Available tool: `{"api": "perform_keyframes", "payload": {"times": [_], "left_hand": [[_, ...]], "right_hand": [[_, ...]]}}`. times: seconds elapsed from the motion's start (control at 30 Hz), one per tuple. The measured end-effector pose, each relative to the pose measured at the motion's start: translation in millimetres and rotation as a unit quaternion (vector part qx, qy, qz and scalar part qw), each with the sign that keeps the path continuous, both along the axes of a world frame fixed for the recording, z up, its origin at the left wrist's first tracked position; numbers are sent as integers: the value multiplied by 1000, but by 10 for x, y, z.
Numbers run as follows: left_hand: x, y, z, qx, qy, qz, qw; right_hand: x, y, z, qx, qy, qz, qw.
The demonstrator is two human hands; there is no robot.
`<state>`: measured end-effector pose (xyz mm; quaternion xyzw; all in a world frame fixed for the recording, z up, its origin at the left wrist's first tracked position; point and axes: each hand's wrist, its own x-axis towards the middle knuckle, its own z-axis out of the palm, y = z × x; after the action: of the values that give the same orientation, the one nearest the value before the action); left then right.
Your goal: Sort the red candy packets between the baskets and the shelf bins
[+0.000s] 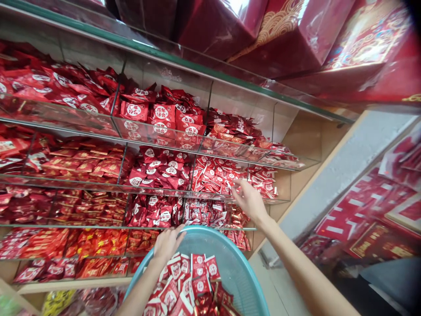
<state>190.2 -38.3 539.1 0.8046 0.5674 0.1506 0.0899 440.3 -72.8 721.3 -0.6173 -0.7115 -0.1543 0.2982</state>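
My right hand [249, 201] reaches to the front of a shelf bin of small red-and-white packets [215, 176]. Its fingers are slightly curled and apart, and I see nothing held in them. At the far side of a light blue plastic basket [245, 263], my left hand [167, 243] is closed over the rim, partly hiding it. Inside the basket lie many red-and-white packets [200, 272], with shiny dark red and gold ones near the bottom of the view. Just beyond my left hand is a bin of dark red packets [154, 210] with white ovals.
Tiered wooden shelves with clear glass fronts [158, 131] hold red packets in divided bins. Large red boxes [296, 39] stand on a glass shelf above. A grey wall edge [342, 171] and red printed goods [358, 202] are at right. Pale floor tiles [272, 285] show below.
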Motion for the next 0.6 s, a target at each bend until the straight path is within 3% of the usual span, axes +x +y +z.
{"api": "perform_keyframes", "payload": {"times": [0.1,0.17,0.37,0.6], "left_hand": [[2,7,-10,5,1,0,1000],[0,11,-19,12,1,-2,1000],[-5,10,-22,22,3,-9,1000],[-1,6,-4,19,2,-11,1000]], "right_hand": [[105,151,175,22,-12,-80,997],[161,226,222,-12,-35,-88,995],[354,320,330,-213,-18,44,976],[485,432,345,-246,24,70,966]]}}
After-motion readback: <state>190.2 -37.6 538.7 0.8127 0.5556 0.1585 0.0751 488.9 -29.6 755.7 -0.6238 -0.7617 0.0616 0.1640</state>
